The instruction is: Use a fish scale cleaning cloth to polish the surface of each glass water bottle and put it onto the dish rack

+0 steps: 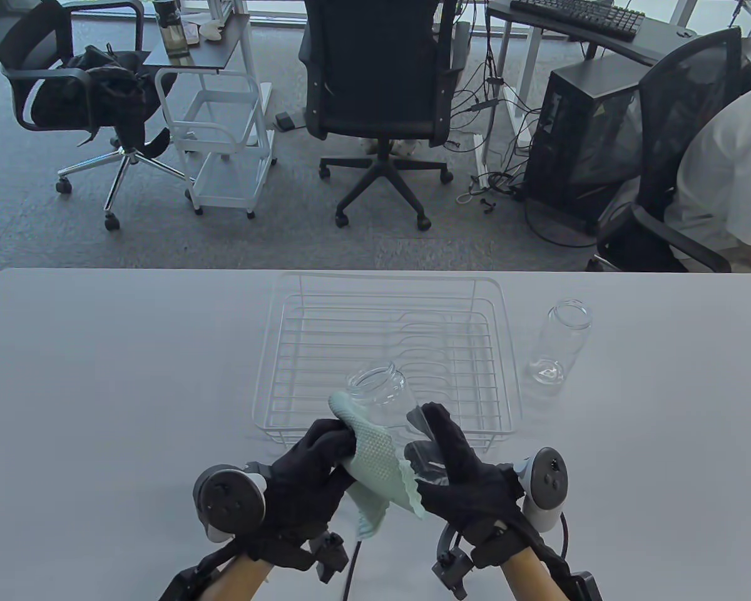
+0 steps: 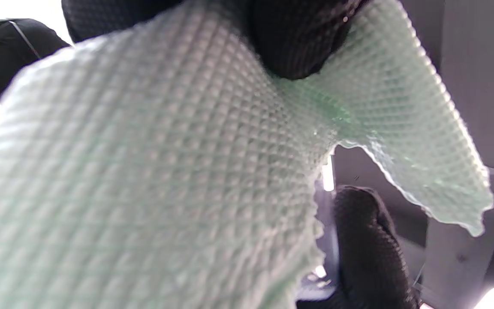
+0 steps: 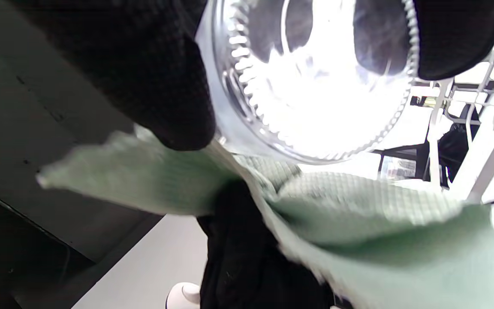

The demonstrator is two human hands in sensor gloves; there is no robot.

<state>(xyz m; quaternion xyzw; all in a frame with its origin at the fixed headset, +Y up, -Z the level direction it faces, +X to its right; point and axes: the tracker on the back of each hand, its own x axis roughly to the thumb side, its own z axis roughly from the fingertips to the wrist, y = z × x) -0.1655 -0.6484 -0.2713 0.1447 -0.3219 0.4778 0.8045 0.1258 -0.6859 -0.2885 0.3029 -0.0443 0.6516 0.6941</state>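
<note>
A clear glass bottle point(image 1: 388, 400) is held tilted above the table's front, its mouth toward the dish rack. My right hand point(image 1: 457, 463) grips its lower body; the right wrist view looks at its ribbed base point(image 3: 315, 86) between my fingers. My left hand point(image 1: 316, 460) grips a pale green fish scale cloth point(image 1: 375, 463) and presses it against the bottle's left side. That cloth point(image 2: 165, 171) fills the left wrist view. A second glass bottle point(image 1: 557, 341) stands upright on the table, right of the white wire dish rack point(image 1: 275, 350), which holds nothing.
The grey table point(image 1: 100, 375) ends at its far edge near the rack. Beyond it stand office chairs point(image 1: 382, 94), a white trolley point(image 1: 225, 125) and a desk with a computer tower point(image 1: 582, 138). A person in a white shirt point(image 1: 726, 175) sits far right.
</note>
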